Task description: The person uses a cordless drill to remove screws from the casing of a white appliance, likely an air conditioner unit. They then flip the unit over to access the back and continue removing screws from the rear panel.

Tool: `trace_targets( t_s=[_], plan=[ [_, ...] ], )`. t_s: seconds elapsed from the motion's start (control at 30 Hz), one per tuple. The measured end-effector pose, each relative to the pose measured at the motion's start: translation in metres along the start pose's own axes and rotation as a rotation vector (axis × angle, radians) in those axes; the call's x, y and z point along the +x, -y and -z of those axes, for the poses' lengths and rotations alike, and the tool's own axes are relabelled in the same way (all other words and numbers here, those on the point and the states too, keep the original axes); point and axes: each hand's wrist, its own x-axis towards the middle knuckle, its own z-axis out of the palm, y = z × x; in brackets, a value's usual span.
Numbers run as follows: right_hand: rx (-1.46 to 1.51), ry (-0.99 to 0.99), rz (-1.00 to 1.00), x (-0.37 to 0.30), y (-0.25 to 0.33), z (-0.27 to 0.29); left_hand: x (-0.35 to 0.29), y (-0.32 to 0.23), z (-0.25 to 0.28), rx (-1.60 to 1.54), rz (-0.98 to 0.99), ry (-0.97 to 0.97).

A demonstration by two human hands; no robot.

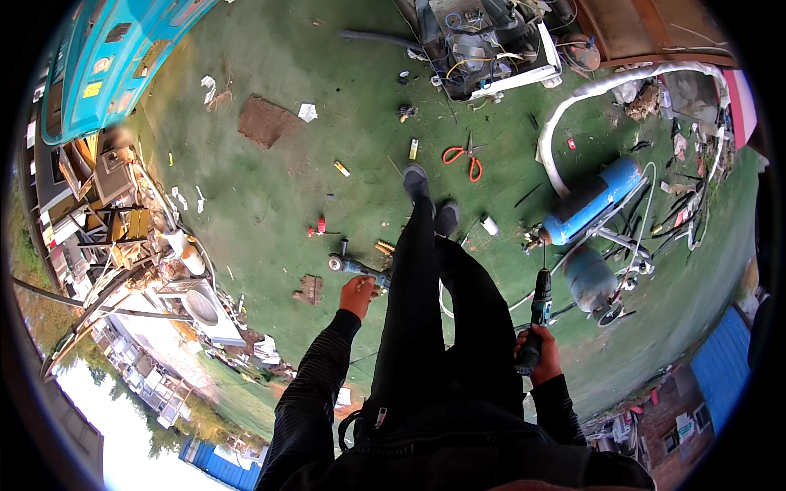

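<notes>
My right hand (pixel 542 357) is closed around the grip of a dark cordless drill (pixel 541 301). A long thin bit points from it toward the blue gas cylinder. On the left, my left hand (pixel 358 296) hangs with loosely bent fingers and nothing visible in it. Just beyond those fingers a blue and black angle grinder (pixel 354 266) appears to lie on the floor; part of it is hidden by my hand and leg. Red-handled scissors or shears (pixel 467 154) lie open past my feet.
At right lie a blue gas cylinder (pixel 596 199), a second rounded tank (pixel 589 278) and a thick white hose (pixel 550 135). Scrap machinery (pixel 479 49) stands ahead. Junk is piled at left near a turquoise metal body (pixel 115 65). A brown flat piece (pixel 266 122) lies on the green floor.
</notes>
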Motion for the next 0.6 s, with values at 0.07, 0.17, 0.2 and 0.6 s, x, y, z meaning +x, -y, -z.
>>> trace_targets(
  t_s=[0.07, 0.17, 0.2, 0.6],
  plan=[
    [0.046, 0.006, -0.004, 0.006, -0.005, 0.014, -0.001, 0.009, 0.003, 0.013, 0.01, 0.015],
    [0.027, -0.046, -0.051, 0.007, -0.013, 0.027, -0.007, 0.03, 0.003, 0.007, 0.068, -0.023],
    [0.006, -0.061, -0.073, 0.009, -0.015, 0.03, -0.009, 0.039, 0.004, 0.003, 0.089, -0.04],
    [-0.205, -0.065, -0.104, 0.029, -0.042, -0.007, -0.021, 0.106, 0.031, 0.017, 0.241, -0.073]
  ],
)
